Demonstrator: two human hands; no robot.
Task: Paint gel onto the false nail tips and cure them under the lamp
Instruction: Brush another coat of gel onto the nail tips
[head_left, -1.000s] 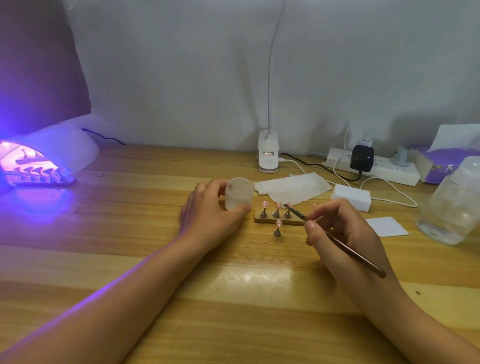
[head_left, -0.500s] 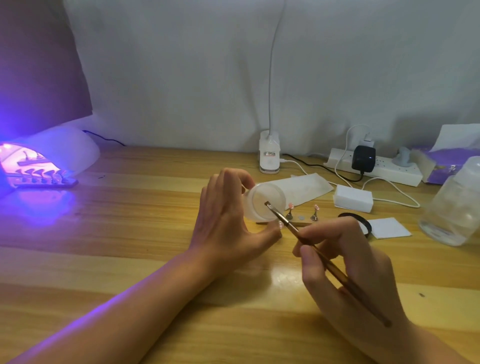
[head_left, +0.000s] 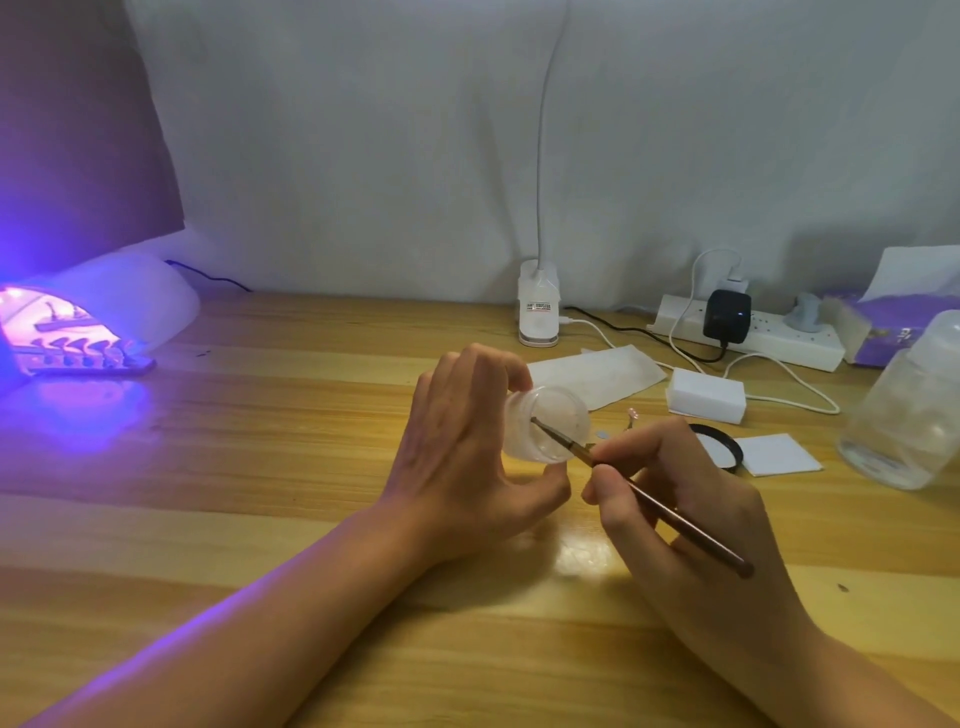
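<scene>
My left hand (head_left: 457, 447) grips a small translucent gel jar (head_left: 550, 423), tilted with its mouth toward me, just above the wooden table (head_left: 260, 467). My right hand (head_left: 675, 483) pinches a thin brown brush (head_left: 649, 499); the brush tip is inside the jar. One pink nail tip on a metal stand (head_left: 631, 415) shows behind my right fingers; the other tips are hidden by my hands. At far left the curing lamp (head_left: 88, 322) glows purple, with a holder of nail tips (head_left: 78, 353) under it.
A black jar lid (head_left: 727, 447) and white card (head_left: 779, 454) lie right of my right hand. Behind are a paper sheet (head_left: 597, 374), a white block (head_left: 706, 395), a power strip (head_left: 753, 332), a clip lamp base (head_left: 538, 312), a clear bottle (head_left: 909, 410) and a tissue pack (head_left: 883, 322).
My left hand lifted the jar off the table and tilted it toward me. My right hand moved left from the nail tips and put the brush tip into the jar.
</scene>
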